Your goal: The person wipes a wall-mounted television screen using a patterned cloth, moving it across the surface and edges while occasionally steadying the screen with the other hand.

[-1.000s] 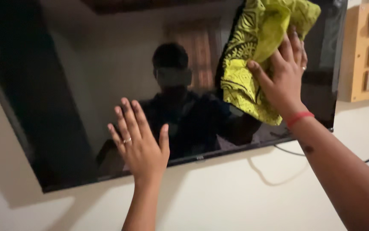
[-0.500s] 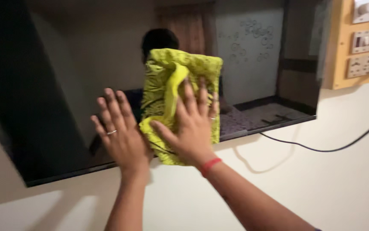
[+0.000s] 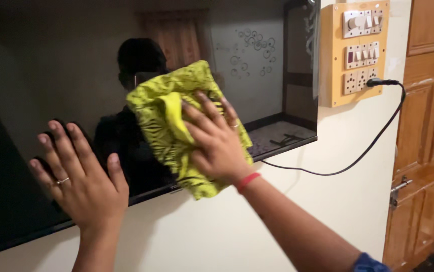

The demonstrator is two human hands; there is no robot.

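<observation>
Head view: the right hand lies spread and flat over a yellow-green patterned cloth, pressing it against the dark glass of a wall-mounted television screen. The fingers are splayed rather than curled, so the cloth is pinned under the palm, not gripped in a fist. The cloth sits low on the screen, right of its middle, and its lower corner hangs past the bottom edge onto the cream wall. The left hand is open, fingers apart, holding nothing; it rests flat against the lower left of the screen, near the bottom frame.

To the right of the screen a wooden switchboard is fixed on the wall, with a black cable plugged in and looping down behind the screen. A wooden door stands at the far right.

As a judgement, the wiping is in mid-course. The glass reflects the room clearly, but whether any part is already clean or still dusty cannot be told from this view.
</observation>
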